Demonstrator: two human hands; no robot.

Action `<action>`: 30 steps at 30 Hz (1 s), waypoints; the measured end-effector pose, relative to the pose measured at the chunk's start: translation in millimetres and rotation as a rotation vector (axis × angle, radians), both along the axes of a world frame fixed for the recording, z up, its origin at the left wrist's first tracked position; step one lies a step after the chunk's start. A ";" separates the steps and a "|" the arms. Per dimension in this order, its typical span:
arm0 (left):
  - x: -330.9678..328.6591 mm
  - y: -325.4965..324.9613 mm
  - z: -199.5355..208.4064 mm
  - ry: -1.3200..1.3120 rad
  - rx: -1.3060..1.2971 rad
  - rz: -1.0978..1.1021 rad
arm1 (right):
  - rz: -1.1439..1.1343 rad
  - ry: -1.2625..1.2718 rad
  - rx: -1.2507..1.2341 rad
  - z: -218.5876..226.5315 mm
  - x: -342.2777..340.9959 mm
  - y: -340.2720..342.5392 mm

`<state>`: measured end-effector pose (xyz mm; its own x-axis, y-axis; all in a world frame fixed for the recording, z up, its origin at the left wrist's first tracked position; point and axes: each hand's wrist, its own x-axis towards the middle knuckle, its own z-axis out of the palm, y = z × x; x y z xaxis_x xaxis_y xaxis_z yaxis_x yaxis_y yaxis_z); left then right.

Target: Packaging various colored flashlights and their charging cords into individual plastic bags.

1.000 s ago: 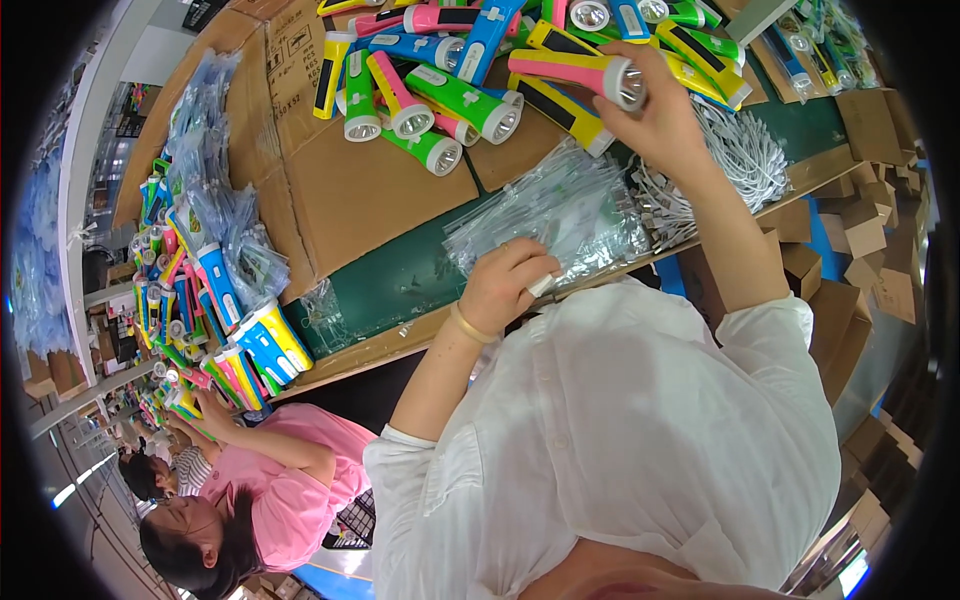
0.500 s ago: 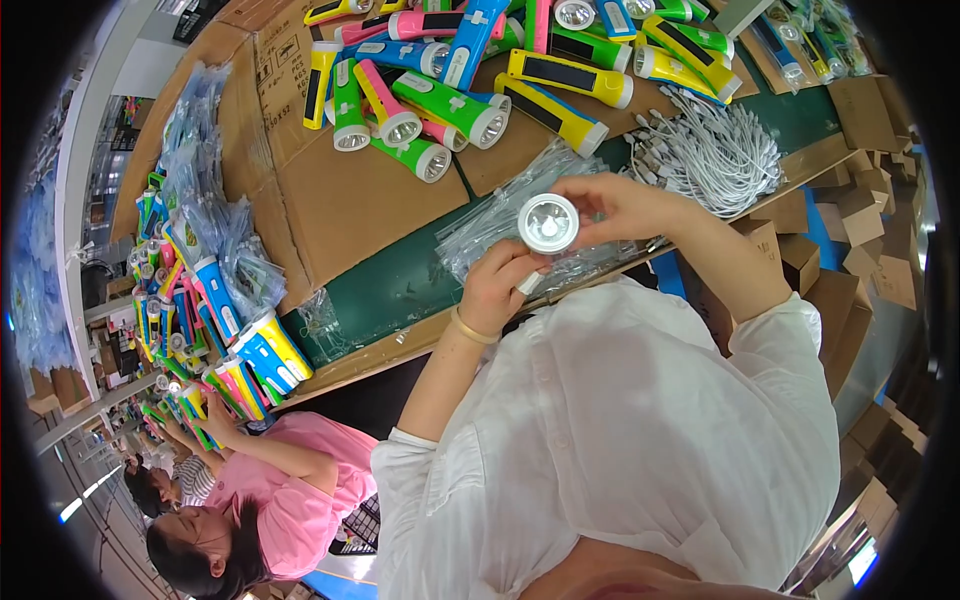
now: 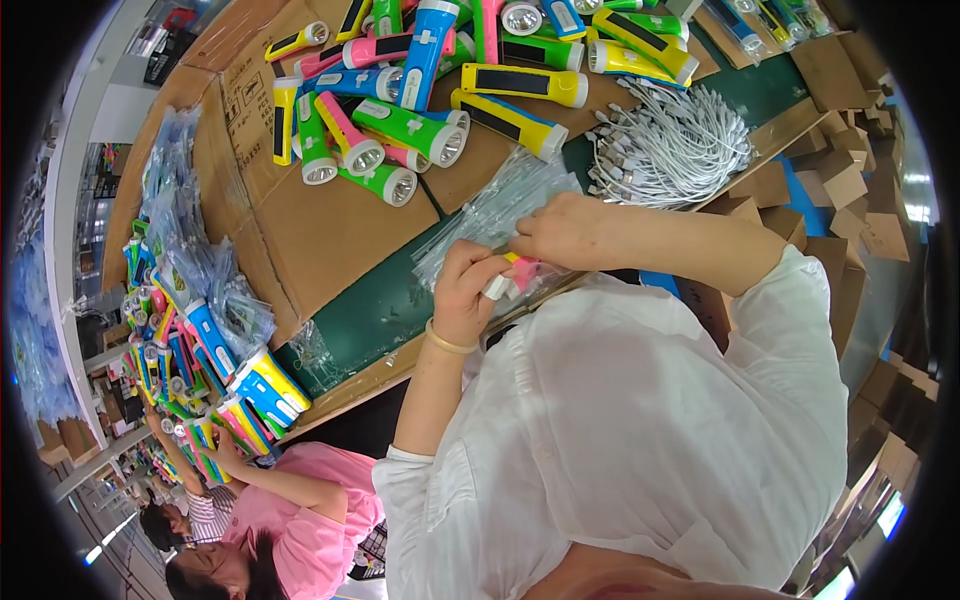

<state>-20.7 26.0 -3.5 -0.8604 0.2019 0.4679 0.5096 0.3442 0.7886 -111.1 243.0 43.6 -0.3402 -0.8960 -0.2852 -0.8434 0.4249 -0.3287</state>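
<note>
Between my hands is a flashlight [image 3: 523, 272], mostly hidden, with a small pink and yellow part showing. My left hand [image 3: 466, 288] is closed on its near left side, a small white piece [image 3: 496, 287] showing at the thumb. My right hand [image 3: 556, 234] curls over it from the right, back of the hand up, fingertips hidden. Clear plastic bags [image 3: 495, 205] lie flat on the table just beyond and under both hands. Behind my right hand sits a heap of white cables [image 3: 670, 150].
Yellow, green, blue and pink flashlights [image 3: 420, 90] pile up on cardboard [image 3: 320, 235] at the far side. More flashlights [image 3: 262, 385] and plastic packaging [image 3: 195, 220] lie left. A co-worker in pink [image 3: 310, 500] sits at lower left. Cardboard boxes [image 3: 830, 180] crowd the right.
The round white lamp head that faced up between my hands is out of sight; a pink and yellow part shows instead. My right hand has turned over and moved lower, fingers curled.
</note>
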 end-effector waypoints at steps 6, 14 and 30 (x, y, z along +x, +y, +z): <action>6.3 -14.8 -14.7 -0.033 -0.135 0.145 | -0.548 0.111 -0.459 10.1 -25.6 74.2; 6.2 -11.9 -12.8 0.005 -0.210 0.114 | -1.040 0.280 -0.120 -2.7 -21.6 168.7; 14.3 -11.5 -17.3 -0.062 -0.110 0.190 | -0.762 -1.081 -0.966 11.3 -16.9 63.1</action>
